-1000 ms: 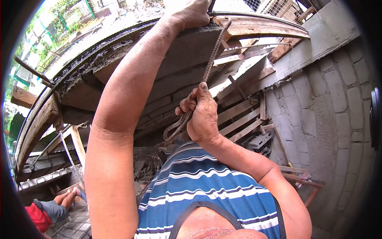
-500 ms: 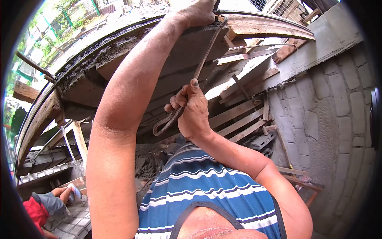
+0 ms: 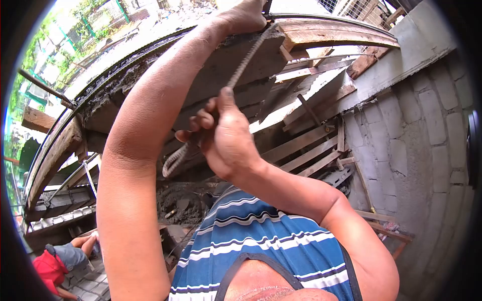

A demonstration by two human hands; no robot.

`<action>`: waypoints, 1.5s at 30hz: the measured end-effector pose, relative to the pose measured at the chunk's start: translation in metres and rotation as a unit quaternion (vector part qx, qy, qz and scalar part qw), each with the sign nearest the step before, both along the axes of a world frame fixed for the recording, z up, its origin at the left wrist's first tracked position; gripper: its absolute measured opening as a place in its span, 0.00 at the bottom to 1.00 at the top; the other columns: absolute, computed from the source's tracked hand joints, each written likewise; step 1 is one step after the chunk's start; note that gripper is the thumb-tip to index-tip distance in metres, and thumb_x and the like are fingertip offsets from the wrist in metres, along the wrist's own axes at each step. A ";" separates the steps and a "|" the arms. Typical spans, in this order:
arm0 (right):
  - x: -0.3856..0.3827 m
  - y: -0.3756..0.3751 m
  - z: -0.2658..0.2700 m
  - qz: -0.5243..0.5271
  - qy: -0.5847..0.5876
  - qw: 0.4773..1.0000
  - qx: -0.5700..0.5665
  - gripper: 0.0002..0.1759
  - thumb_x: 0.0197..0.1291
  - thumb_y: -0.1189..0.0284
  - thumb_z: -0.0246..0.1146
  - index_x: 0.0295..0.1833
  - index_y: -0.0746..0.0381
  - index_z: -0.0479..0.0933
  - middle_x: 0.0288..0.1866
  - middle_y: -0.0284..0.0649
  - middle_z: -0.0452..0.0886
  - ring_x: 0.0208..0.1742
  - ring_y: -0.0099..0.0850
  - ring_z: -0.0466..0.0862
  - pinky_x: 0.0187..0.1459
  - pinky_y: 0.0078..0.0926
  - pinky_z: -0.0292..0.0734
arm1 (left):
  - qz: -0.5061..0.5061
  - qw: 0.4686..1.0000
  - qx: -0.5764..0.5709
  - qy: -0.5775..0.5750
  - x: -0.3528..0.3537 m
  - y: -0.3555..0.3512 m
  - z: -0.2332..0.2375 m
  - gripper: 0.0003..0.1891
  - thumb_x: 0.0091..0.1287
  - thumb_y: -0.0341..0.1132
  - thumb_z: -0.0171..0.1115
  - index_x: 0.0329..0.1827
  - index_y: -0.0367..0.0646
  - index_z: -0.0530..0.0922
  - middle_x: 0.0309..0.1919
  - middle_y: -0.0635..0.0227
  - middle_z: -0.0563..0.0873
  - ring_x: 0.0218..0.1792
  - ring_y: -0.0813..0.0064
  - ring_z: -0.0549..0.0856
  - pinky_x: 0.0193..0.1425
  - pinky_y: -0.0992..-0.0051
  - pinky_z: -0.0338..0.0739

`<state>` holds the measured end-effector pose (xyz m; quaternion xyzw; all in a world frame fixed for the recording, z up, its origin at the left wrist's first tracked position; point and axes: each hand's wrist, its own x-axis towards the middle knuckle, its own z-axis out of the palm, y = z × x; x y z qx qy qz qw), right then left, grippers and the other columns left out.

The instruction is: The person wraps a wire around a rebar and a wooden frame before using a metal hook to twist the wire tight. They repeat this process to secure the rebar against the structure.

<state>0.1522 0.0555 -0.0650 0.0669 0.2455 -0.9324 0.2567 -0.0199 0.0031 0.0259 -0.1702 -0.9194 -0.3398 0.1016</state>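
Right hand (image 3: 221, 135), mid-frame, is fisted around a ribbed rebar (image 3: 246, 62) slanting from 12 o'clock down to its hooked end near 9 o'clock. Left hand (image 3: 243, 15), at 12 o'clock, grips the rebar's top against a concrete slab (image 3: 266, 57)

Right hand (image 3: 223, 138) tight around a ribbed rebar (image 3: 243, 65), left hand (image 3: 246, 15) high at the concrete slab (image 3: 266, 60) edge.

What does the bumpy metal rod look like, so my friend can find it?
Find the grey slab overhead. A thin rod slants down across it, from the left hand at the top to the right hand, whose fingers wrap it. Unlike the flat wooden slats nearby, it is ribbed like rope and ends in a hook.
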 end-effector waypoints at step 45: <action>-0.004 0.183 0.019 -0.051 0.163 0.828 0.534 0.19 0.78 0.69 0.56 0.70 0.61 0.74 0.22 0.25 0.66 0.18 0.16 0.70 0.15 0.17 0.66 | -0.042 0.988 -0.080 0.126 -0.050 -0.011 -0.033 0.14 0.62 0.33 0.64 0.47 0.32 0.83 0.34 0.52 0.89 0.38 0.62 0.89 0.48 0.64 0.80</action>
